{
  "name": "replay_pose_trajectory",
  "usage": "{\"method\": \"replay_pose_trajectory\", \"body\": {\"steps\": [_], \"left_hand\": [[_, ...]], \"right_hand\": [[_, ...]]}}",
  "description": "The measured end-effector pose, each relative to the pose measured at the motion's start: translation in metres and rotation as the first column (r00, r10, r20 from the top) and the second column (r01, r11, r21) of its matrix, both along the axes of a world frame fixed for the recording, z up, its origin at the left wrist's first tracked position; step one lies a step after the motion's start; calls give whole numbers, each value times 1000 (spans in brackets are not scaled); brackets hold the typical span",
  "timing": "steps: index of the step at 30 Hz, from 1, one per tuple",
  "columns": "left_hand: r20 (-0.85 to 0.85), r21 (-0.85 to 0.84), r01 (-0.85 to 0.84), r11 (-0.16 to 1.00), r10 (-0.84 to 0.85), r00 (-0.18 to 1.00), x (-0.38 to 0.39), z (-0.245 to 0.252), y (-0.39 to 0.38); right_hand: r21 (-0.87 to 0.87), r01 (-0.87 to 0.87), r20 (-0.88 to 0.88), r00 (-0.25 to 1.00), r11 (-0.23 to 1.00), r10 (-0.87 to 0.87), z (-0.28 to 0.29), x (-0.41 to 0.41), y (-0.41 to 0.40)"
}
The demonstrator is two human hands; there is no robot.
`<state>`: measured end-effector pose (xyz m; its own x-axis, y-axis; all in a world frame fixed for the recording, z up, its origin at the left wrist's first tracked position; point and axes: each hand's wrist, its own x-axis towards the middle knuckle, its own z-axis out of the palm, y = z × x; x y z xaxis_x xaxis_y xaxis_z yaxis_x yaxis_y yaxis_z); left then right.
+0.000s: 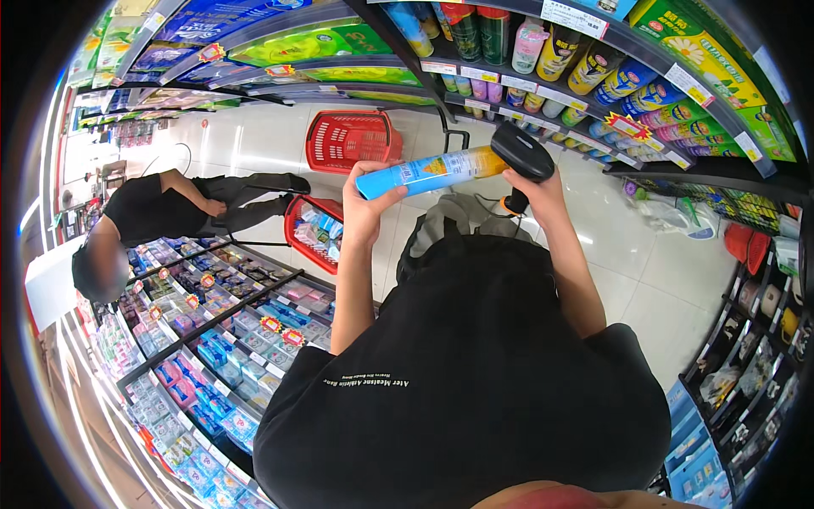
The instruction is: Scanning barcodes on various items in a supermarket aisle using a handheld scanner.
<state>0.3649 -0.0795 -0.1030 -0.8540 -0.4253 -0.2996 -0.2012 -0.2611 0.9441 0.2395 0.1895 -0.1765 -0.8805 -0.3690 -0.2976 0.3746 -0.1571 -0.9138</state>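
Observation:
A blue and yellow spray can [439, 170] lies sideways before my chest, and my left hand [375, 197] is closed around its blue end. Its yellow end is beside the head of a black handheld barcode scanner [523, 153]. My right hand [540, 194] grips the scanner near its handle; the fingers are partly hidden. A cable hangs below the scanner. Whether the can and the scanner touch cannot be told.
A red plastic basket [353, 140] stands on the tiled floor beyond my hands; a second, filled red basket [315, 232] is at the left near another person [165, 207]. Shelves of spray cans [591, 70] rise at the upper right, with packaged goods [241, 356] at the lower left.

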Motion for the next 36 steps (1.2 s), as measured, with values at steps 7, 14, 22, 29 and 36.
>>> {"method": "replay_pose_trajectory", "body": {"steps": [7, 14, 22, 29, 36], "left_hand": [[-126, -335, -69, 940, 28, 992, 11, 2, 0], [-154, -607, -111, 787, 21, 988, 21, 2, -1], [-108, -876, -1, 483, -195, 975, 28, 30, 5], [-46, -935, 86, 343, -359, 932, 43, 51, 4], [-38, -930, 89, 356, -335, 941, 48, 50, 10]], "right_hand": [[57, -25, 38, 999, 998, 22, -3, -4, 10], [31, -272, 16, 962, 962, 272, 15, 2, 10], [109, -307, 44, 952, 945, 304, 55, -3, -3], [90, -363, 19, 931, 927, 363, 62, -12, -6], [3, -435, 31, 900, 900, 435, 61, -14, -8]]}}
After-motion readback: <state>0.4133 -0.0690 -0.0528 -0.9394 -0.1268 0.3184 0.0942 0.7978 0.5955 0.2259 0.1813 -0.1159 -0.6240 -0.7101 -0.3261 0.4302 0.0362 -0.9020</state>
